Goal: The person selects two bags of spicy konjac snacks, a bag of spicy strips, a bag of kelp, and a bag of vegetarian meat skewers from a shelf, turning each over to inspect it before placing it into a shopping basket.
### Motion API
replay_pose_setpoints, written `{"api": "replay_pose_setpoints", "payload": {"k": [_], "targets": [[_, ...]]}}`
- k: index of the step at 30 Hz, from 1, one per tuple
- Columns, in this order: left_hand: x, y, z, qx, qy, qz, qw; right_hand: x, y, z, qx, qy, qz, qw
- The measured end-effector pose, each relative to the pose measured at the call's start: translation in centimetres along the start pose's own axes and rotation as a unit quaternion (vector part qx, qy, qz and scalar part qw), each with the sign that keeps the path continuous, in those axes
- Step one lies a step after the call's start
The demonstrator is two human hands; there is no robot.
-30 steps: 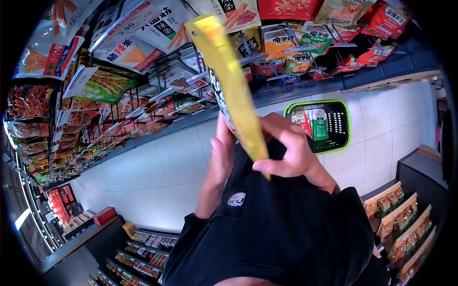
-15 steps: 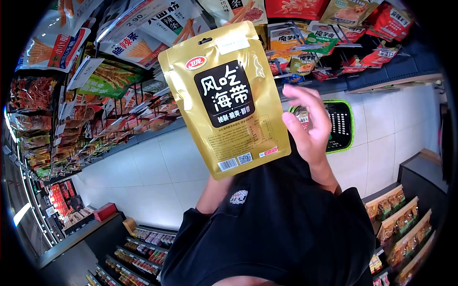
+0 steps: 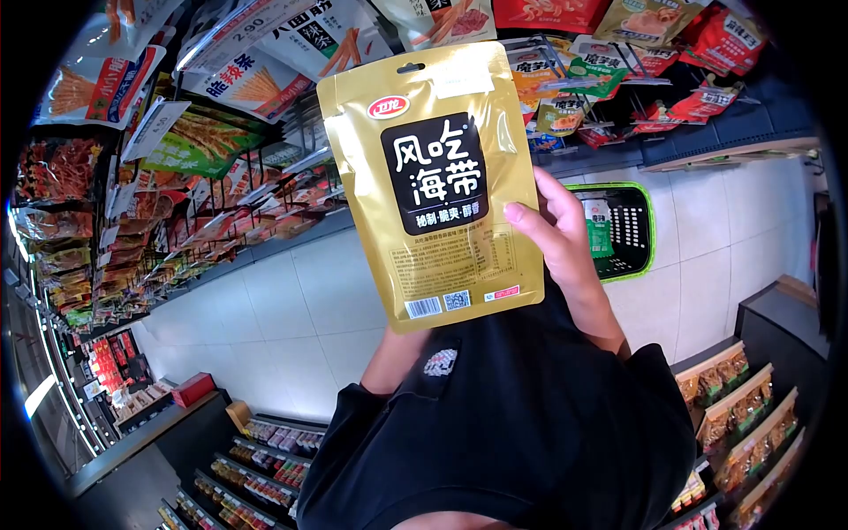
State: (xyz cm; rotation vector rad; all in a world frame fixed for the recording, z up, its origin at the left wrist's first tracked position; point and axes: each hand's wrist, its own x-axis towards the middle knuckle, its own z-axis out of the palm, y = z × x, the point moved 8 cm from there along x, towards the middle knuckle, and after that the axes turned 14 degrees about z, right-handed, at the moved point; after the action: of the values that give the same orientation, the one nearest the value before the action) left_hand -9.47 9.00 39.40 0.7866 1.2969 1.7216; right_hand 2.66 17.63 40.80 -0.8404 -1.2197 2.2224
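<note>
Gold snack pouch (image 3: 433,190) sits up near 12 o'clock, printed side showing. Right hand (image 3: 570,237) is half-curled at its 3 o'clock edge, thumb overlapping the front, can't tell how firmly; left hand's hidden behind, so no clue there. Green-rimmed basket (image 3: 652,231) is around 3 o'clock.

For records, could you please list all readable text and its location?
"卫龙": gold pouch
"风吃海带": same pouch
"秘制·脆爽·醇香": same pouch
"2.90": price tag
"脆辣条": white bag
"辣条": neighbouring bag
"魔芋爽": orange pouch, green pouch
Too small or blurred: other print.
</note>
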Motion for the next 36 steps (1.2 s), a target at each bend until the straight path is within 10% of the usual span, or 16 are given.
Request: {"api": "replay_pose_setpoints", "payload": {"k": [36], "targets": [[-0.12,-0.08,-0.62,0.001,0.015,-0.006,1.0,0.2,0.14,-0.6,0.011,0.023,-0.001,1.0]]}}
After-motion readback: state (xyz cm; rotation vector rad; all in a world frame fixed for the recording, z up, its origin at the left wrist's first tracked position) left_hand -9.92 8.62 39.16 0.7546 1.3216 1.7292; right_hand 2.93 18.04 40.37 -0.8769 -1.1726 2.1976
